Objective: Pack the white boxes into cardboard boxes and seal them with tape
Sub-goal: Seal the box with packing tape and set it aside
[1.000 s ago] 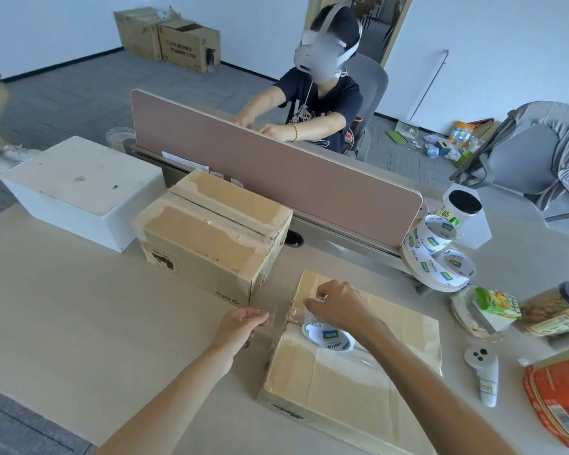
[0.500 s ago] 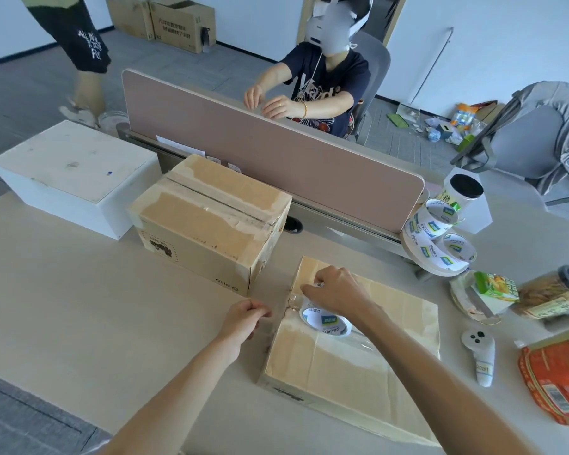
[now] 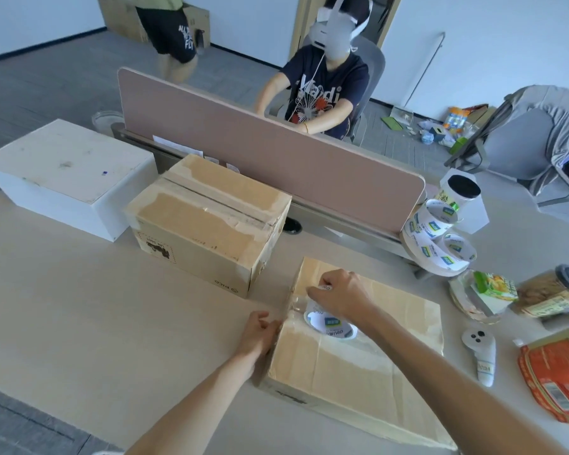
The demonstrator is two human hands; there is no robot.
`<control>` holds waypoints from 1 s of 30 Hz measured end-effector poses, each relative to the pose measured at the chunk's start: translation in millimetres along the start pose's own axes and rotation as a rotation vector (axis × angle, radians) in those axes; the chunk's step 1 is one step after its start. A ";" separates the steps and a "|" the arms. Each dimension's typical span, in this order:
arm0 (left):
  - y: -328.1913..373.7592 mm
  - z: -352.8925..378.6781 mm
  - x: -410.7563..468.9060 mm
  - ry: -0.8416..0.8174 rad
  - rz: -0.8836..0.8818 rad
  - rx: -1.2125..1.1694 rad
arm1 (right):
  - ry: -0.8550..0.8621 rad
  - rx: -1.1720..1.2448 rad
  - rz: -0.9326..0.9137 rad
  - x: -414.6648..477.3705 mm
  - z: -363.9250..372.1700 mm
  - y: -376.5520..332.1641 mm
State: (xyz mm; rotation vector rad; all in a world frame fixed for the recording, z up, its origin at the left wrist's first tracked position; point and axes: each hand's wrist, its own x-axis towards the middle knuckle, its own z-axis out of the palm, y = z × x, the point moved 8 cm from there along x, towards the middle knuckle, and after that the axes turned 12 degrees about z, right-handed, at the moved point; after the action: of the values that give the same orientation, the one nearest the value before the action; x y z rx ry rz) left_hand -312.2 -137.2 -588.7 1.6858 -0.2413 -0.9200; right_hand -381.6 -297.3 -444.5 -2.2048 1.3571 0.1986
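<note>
A closed cardboard box (image 3: 368, 366) lies on the table right in front of me. A roll of clear tape (image 3: 330, 325) rests on its top near the left edge, and my right hand (image 3: 340, 295) grips the roll from above. My left hand (image 3: 259, 331) presses a strip of clear tape against the box's left side, fingers pinched on the tape end. A second taped cardboard box (image 3: 207, 221) stands behind and to the left. A large white box (image 3: 63, 175) sits at the far left of the table.
A pink desk divider (image 3: 276, 152) runs across the back, with a seated person (image 3: 322, 90) behind it. Spare tape rolls (image 3: 437, 238), a white can (image 3: 462, 195), snack packs (image 3: 493, 287), a jar (image 3: 552, 290), a white controller (image 3: 480, 353) and a red bag (image 3: 559, 379) crowd the right side.
My left hand moved right, from the table up against the box's left side. My right hand stayed on the roll. A person in the background walked rightwards.
</note>
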 end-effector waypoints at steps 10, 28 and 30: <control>52.8 30.2 -36.5 -0.504 0.312 0.225 | 0.039 0.023 -0.014 1.8 0.5 2.1; 93.3 50.9 -33.5 -0.468 0.782 1.129 | -0.068 0.374 -0.199 -15.0 -12.1 36.5; 88.4 49.9 -27.9 -0.478 0.748 1.128 | -0.078 0.369 -0.255 -16.5 -14.5 33.4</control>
State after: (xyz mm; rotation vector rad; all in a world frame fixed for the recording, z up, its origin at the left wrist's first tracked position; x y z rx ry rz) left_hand -338.5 -187.0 -499.8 2.0269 -1.8478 -0.5818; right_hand -420.5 -303.4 -438.1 -2.0068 0.9681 -0.0567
